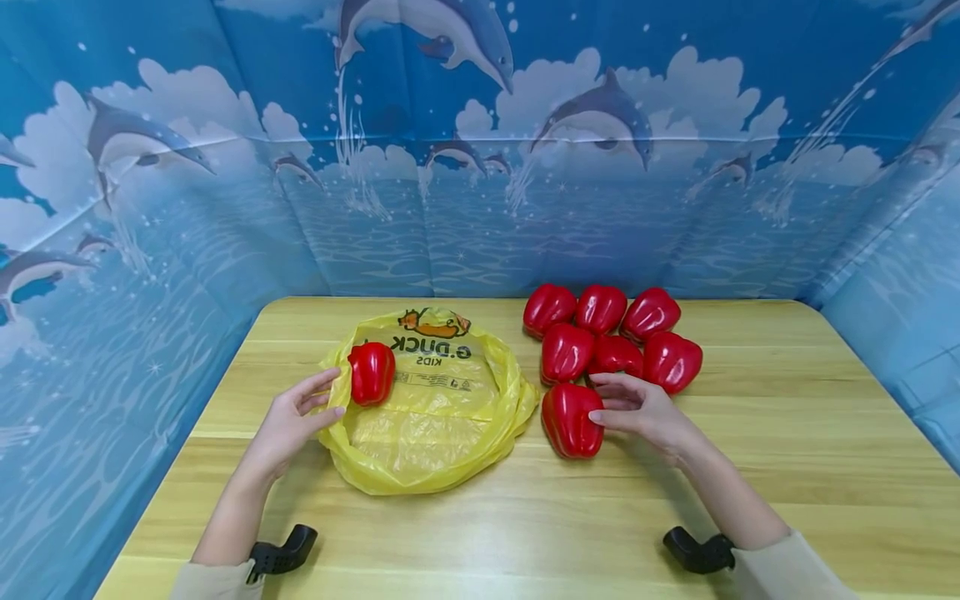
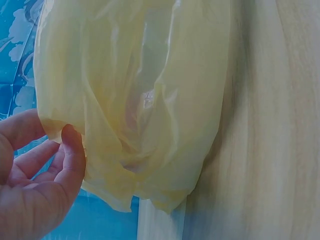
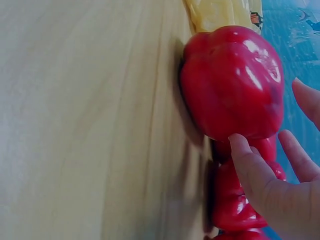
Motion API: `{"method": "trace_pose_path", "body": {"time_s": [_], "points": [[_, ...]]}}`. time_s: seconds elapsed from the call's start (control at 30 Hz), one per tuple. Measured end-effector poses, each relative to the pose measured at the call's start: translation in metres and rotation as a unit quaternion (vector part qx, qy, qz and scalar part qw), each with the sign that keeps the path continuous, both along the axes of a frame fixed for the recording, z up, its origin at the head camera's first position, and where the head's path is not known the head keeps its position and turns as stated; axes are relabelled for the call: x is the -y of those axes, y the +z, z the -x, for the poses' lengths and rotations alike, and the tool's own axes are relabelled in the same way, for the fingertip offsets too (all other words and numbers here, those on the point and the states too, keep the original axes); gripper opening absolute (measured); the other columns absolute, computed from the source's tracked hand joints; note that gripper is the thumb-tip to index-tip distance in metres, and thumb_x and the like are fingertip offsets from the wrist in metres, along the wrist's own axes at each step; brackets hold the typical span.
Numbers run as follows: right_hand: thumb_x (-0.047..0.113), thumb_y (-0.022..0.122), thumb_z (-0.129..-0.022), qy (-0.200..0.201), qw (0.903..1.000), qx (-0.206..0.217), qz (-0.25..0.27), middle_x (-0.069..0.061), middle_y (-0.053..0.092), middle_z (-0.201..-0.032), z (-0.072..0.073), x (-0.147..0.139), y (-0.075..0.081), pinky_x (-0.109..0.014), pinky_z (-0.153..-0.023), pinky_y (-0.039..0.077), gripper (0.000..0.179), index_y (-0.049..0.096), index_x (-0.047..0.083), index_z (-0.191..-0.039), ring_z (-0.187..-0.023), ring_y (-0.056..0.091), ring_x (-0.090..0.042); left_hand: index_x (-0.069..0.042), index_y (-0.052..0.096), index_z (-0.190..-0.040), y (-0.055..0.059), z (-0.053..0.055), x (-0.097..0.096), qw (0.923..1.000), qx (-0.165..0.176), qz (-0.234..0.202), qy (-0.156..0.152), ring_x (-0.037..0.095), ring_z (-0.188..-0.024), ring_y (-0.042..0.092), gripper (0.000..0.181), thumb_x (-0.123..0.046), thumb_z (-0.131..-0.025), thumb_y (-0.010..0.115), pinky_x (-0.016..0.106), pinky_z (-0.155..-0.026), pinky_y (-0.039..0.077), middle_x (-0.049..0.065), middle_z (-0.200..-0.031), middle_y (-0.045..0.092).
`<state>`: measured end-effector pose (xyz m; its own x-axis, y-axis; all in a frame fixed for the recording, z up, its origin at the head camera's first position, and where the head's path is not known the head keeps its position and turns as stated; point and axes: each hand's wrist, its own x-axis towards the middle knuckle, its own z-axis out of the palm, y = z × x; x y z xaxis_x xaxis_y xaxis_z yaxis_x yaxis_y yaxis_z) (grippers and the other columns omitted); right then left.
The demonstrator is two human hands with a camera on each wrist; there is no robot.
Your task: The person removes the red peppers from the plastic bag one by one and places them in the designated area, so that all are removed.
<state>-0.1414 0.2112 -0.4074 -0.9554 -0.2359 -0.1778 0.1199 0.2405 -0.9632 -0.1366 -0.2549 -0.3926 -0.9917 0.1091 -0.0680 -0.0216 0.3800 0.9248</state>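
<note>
A yellow plastic bag (image 1: 427, 479) lies on the table with its mouth spread wide. One red bell pepper (image 1: 372, 373) is inside it, near the left rim. My left hand (image 1: 291, 423) pinches that left rim; the left wrist view shows the thumb and a finger at the film's edge (image 2: 60, 125). Right of the bag, my right hand (image 1: 651, 414) is at the nearest red bell pepper (image 1: 572, 422) of a group. Its thumb touches or nearly touches the pepper's side, with the other fingers loosely spread (image 3: 300, 155) and not closed round it.
Several more red bell peppers (image 1: 600, 310) sit close together behind the right hand, toward the table's back edge. A wooden table (image 1: 480, 542) bears everything. Blue dolphin-print cloth (image 1: 480, 208) hangs behind it and along both sides.
</note>
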Motion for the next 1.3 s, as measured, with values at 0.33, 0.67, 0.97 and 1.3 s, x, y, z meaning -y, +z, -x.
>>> {"method": "trace_pose_path", "body": {"time_s": [0.33, 0.67, 0.97, 1.3], "points": [[0.012, 0.07, -0.082, 0.012, 0.9999, -0.006, 0.001, -0.028, 0.041, -0.131, 0.004, -0.003, 0.013, -0.046, -0.086, 0.048, 0.066, 0.037, -0.005, -0.137, -0.106, 0.053, -0.026, -0.003, 0.038, -0.141, 0.0, 0.0, 0.0, 1.0, -0.002, -0.005, 0.001, 0.037, -0.126, 0.035, 0.059, -0.009, -0.088, 0.063, 0.02, -0.086, 0.043, 0.018, -0.144, 0.034], [0.013, 0.07, -0.081, 0.032, 0.999, -0.026, -0.013, -0.026, 0.041, -0.134, 0.02, 0.006, 0.039, -0.043, -0.086, 0.049, 0.066, 0.038, -0.002, -0.137, -0.116, 0.046, -0.039, -0.004, 0.037, -0.141, 0.001, 0.0, 0.0, 1.0, 0.0, -0.003, 0.0, 0.037, -0.126, 0.035, 0.06, -0.011, -0.088, 0.063, 0.023, -0.088, 0.044, 0.017, -0.145, 0.034], [0.01, 0.072, -0.079, 0.072, 0.9972, -0.016, -0.001, -0.024, 0.042, -0.133, 0.037, 0.038, 0.058, -0.047, -0.087, 0.048, 0.065, 0.042, 0.002, -0.136, -0.118, 0.046, -0.038, -0.003, 0.035, -0.142, 0.0, -0.001, 0.001, 1.0, 0.001, -0.009, -0.002, 0.037, -0.126, 0.034, 0.061, -0.01, -0.089, 0.063, 0.019, -0.086, 0.043, 0.018, -0.145, 0.032], [0.007, 0.067, -0.082, 0.134, 0.9905, 0.001, 0.031, -0.019, 0.043, -0.133, 0.065, 0.086, 0.076, -0.047, -0.092, 0.044, 0.064, 0.038, 0.002, -0.139, -0.118, 0.046, -0.034, -0.003, 0.037, -0.141, 0.001, -0.001, 0.002, 0.9999, -0.004, -0.011, -0.001, 0.037, -0.126, 0.035, 0.059, -0.01, -0.089, 0.063, 0.019, -0.086, 0.043, 0.018, -0.145, 0.032]]}}
